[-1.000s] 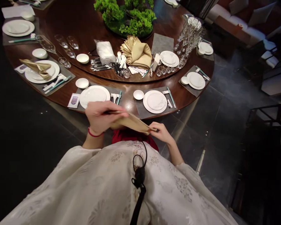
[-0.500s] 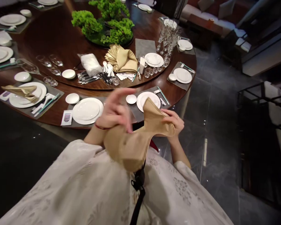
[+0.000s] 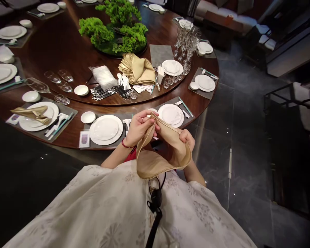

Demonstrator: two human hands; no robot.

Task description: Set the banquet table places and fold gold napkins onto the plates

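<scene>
A gold-tan cloth napkin [image 3: 157, 162] hangs in front of my body, its lower part drooping in an open loop. My left hand [image 3: 142, 127] pinches its upper left corner between thumb and fingers. On the right side of the cloth, my right hand [image 3: 188, 138] grips the edge, with the fingers partly hidden behind it. Just beyond my hands stand stacked white plates [image 3: 171, 115] on a grey placemat. Another stack of white plates [image 3: 105, 129] is to the left of my left hand, with a small white bowl [image 3: 88, 117] beside it.
On the turntable lie a pile of gold napkins [image 3: 141, 70], a plastic-wrapped white pack [image 3: 103, 77], black chopsticks [image 3: 103, 93] and white spoons [image 3: 123, 81]. Several stemmed glasses [image 3: 186, 43] crowd the right side. A folded napkin [image 3: 32, 113] rests on plates at left. Green miniature trees [image 3: 126, 34] stand centrally.
My left hand has moved from above the napkin to its upper corner and closed on it. The cloth's left part has swung up into a loop. The view has shifted slightly.
</scene>
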